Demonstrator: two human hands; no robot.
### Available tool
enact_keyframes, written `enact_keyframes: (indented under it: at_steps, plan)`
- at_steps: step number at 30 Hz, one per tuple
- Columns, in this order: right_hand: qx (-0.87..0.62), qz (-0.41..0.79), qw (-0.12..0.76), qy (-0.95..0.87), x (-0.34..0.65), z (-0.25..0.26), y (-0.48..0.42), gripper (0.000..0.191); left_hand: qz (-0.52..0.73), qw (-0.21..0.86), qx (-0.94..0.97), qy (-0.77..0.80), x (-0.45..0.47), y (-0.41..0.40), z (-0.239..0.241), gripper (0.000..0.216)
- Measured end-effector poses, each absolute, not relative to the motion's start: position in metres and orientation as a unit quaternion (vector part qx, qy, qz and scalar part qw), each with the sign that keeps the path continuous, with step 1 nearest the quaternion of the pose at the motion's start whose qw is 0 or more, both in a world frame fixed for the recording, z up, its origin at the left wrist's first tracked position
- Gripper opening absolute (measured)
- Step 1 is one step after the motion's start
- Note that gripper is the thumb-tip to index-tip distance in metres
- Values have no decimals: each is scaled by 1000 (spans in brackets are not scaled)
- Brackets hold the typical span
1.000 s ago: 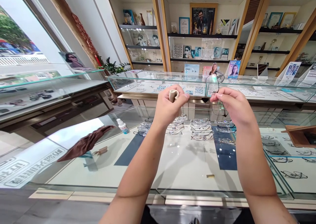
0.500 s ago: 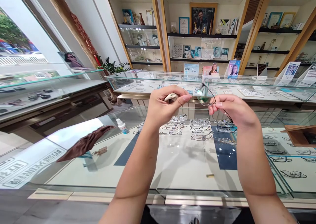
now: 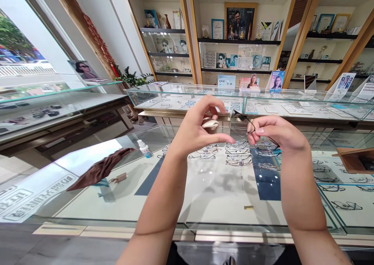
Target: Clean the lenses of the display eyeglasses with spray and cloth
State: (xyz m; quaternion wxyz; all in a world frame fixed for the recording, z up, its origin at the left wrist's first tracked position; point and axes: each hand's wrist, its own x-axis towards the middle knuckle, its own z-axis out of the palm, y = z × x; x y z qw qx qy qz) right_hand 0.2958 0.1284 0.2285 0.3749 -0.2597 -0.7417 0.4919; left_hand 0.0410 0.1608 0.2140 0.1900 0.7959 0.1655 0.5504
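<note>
My right hand (image 3: 276, 133) pinches a pair of thin black-rimmed glasses (image 3: 242, 125) held above the glass counter (image 3: 204, 187). My left hand (image 3: 198, 130) is just left of the glasses. A small beige cloth (image 3: 210, 124) sits tucked in its palm, while its thumb and forefinger spread out toward the left lens. Both hands hover over rows of displayed frames (image 3: 233, 154) inside the case.
A crumpled brown cloth (image 3: 101, 169) and a small spray bottle (image 3: 145, 149) lie on the counter at the left. A wooden tray (image 3: 355, 160) stands at the right edge. More glass cases and wall shelves with pictures stand behind.
My right hand lowered the glasses and turned them from upright to nearly flat. My left hand's fingers opened out from a pinch and reached toward the lens.
</note>
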Motion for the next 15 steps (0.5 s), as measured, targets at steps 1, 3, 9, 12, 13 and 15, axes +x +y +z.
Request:
enact_keyframes:
  at_steps: [1,3,9,12,13,15]
  plan:
    - [-256,496,369,-743,296,229,128,30,551,196,794,165,42,161,214,61]
    - [-247,505,360,-745,295,229,127,34,552,209,790,168,43,160,214,65]
    - [-234,515,344,-749,294,230,125,36,549,213,793,155,46,157,214,66]
    - [-233,518,343,-748,293,230,125,36,543,201,798,168,47,155,215,69]
    - [-231,521,343,-747,293,229,126,36,539,197,800,172,47,154,216,68]
    - [-228,529,346,-741,292,229,126,36,535,193,804,176,47,153,217,64]
